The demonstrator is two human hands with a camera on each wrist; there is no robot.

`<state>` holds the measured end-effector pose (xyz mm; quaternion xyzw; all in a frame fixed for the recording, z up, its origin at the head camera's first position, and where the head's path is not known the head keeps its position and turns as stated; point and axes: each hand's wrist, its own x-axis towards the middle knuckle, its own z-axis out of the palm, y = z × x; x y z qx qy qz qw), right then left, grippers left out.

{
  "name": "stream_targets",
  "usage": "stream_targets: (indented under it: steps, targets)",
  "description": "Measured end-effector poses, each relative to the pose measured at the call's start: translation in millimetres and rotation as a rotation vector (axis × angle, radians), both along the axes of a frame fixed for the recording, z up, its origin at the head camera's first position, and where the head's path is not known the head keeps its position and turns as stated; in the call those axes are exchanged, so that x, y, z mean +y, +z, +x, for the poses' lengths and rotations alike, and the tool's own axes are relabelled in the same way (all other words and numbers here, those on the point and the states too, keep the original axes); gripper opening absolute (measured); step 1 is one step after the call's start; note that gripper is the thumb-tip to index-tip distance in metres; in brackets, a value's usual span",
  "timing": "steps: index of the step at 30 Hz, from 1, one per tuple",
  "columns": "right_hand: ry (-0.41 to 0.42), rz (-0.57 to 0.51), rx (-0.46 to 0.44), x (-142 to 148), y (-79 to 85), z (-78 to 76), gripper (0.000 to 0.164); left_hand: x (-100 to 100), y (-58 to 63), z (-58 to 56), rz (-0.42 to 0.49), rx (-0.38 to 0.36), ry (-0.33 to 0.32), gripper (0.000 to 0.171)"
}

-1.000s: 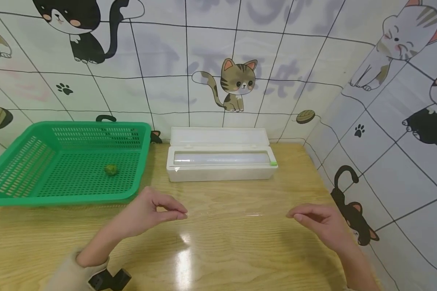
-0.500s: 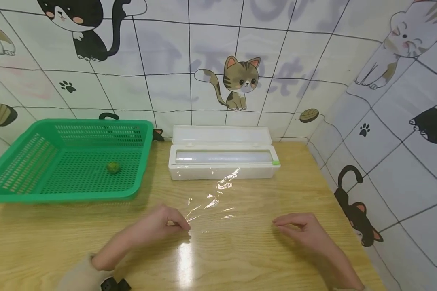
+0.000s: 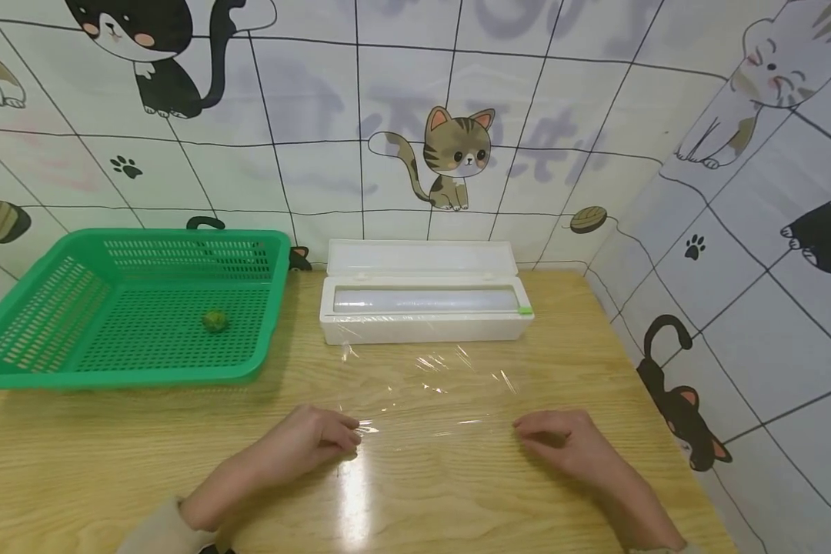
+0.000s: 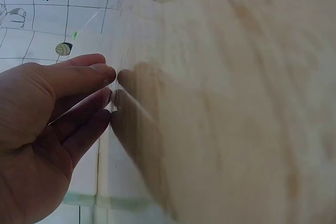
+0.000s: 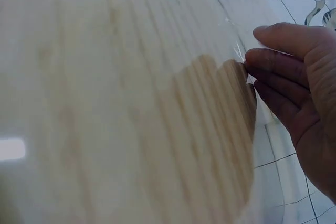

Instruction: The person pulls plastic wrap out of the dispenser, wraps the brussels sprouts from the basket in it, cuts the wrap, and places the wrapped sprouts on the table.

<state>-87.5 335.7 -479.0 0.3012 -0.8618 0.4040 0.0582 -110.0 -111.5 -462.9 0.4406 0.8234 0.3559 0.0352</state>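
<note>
A sheet of clear cling film [image 3: 432,388] stretches from the white dispenser box [image 3: 425,329] toward me, low over the wooden table, showing mainly as glints. Inside the box, whose lid stands up, lies the film roll [image 3: 425,300]. My left hand [image 3: 305,438] rests its fingertips at the film's near left corner. In the left wrist view, those fingers [image 4: 86,124] reach the tabletop, fairly straight. At the near right corner, my right hand [image 3: 571,442] touches down with its fingertips. The right wrist view shows its thumb [image 5: 289,36] apart from the fingers, which press at the film's edge.
A green plastic basket [image 3: 275,308] stands at the left, with a small round green thing [image 3: 215,321] in it. A green slider [image 3: 525,311] sits at the box's right end. Cat-printed sheeting [image 3: 305,100] covers the walls behind and right of the table [image 3: 443,500].
Both hands have come down toward the table and nearer me, drawing the film out from the box. Their pinching fingertips have eased onto the tabletop. Box and basket stay put.
</note>
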Motion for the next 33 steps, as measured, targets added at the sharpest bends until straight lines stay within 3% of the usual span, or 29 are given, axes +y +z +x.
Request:
stream_targets:
  steps: [8,13,21,33]
  targets:
    - [0.131,0.044,0.129,-3.0,1.1,-1.1,0.032,-1.9,-3.6,2.6,-0.008,0.052,-0.011,0.017]
    - [0.118,0.143,0.256,-2.4,0.8,1.9,0.036,-6.4,-1.7,6.1,-0.047,0.106,-0.038,0.016]
    - [0.066,0.049,0.112,0.7,2.4,8.6,0.033,-12.8,4.6,6.3,-0.008,0.078,-0.043,0.019]
    - [0.032,0.068,0.044,0.0,6.0,6.5,0.03,-34.2,6.9,7.5,0.071,0.07,-0.039,0.027]
